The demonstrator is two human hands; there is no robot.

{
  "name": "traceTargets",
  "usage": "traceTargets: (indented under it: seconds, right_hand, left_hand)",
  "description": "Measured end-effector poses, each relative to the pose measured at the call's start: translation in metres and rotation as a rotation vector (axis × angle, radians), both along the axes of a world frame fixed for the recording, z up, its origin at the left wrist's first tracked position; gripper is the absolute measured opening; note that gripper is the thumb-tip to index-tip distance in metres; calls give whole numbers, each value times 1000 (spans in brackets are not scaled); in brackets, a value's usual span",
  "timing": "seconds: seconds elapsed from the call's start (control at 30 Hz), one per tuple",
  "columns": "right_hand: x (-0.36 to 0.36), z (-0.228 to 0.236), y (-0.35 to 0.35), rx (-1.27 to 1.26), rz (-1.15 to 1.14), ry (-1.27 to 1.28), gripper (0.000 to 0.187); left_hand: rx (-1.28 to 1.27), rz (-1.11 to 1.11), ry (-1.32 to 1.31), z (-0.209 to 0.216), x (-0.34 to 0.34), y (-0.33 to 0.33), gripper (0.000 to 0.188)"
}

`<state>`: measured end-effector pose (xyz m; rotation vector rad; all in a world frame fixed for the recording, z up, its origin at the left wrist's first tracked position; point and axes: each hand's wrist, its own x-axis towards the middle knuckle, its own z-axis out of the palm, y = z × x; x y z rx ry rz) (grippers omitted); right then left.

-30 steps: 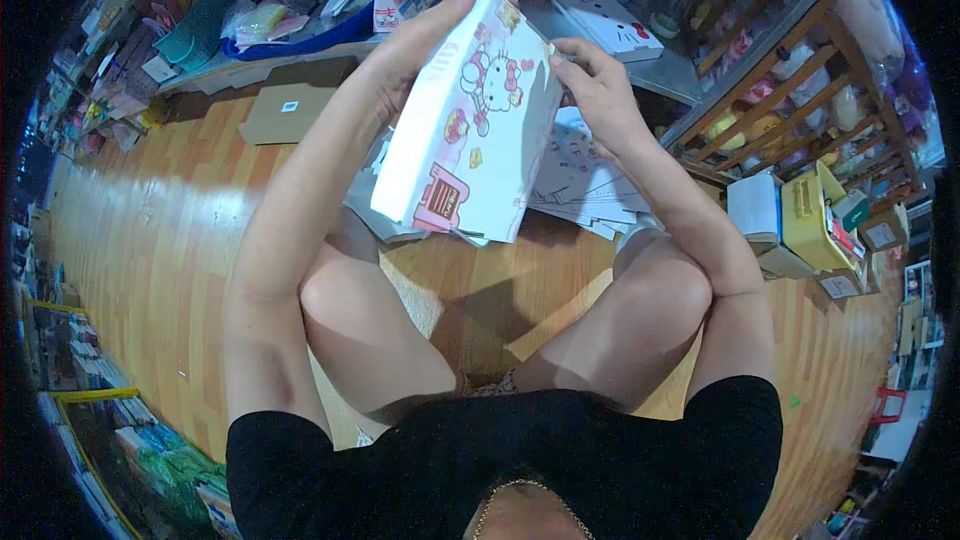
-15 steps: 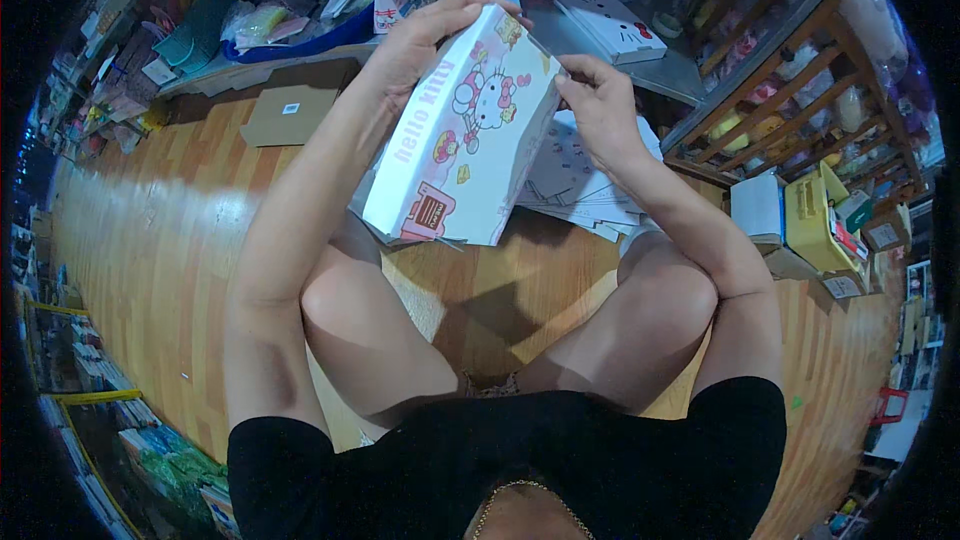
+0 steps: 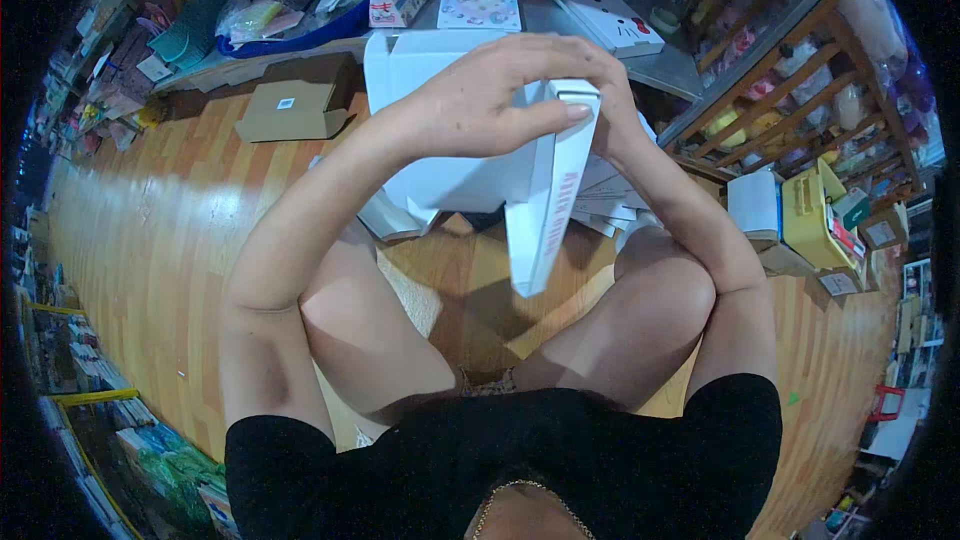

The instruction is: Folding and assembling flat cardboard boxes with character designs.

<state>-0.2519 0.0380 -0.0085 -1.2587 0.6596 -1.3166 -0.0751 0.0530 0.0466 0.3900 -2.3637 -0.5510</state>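
A white cardboard box (image 3: 450, 175), partly folded, is held up in front of me with its plain inner faces toward me. My left hand (image 3: 500, 95) reaches across it and is closed on a folded side wall (image 3: 545, 195), the thumb lying over the wall's upper end. Pink print runs along that wall's outer face. Against the outer side of the same wall is my right hand (image 3: 617, 120), its fingers mostly hidden behind the box and my left hand. Beneath the box, a stack of printed white sheets (image 3: 605, 195) lies on the floor.
A low grey table (image 3: 660, 75) ahead carries a flat patterned box (image 3: 480, 2), a white cat-face box (image 3: 610, 20) and a blue basin (image 3: 300, 35). An open brown carton (image 3: 295, 105) sits at left. Right are a yellow bin (image 3: 808, 210) and a wooden rack (image 3: 800, 90).
The box has turned so its printed face no longer shows and its white inside does. My left hand has moved right across it, and my right hand has slipped farther behind its side wall.
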Motion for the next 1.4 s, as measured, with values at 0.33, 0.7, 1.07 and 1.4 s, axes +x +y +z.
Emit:
traceTargets:
  seconds: [0.33,0.7,1.07,1.4]
  right_hand:
    - [-5,-28,-16,415,269,3,35]
    - [-62,10,-15,317,-169,-165,48]
    - [-68,34,10,-25,-52,113,41]
    - [-81,31,30,-153,-1,17,48]
  left_hand:
    - [854,215,92,-30,-25,-45,53]
    - [1361,722,565,-43,-1,-82,44]
    - [1231,688,612,-22,4,-44,40]
    - [603,470,834,-12,5,9,21]
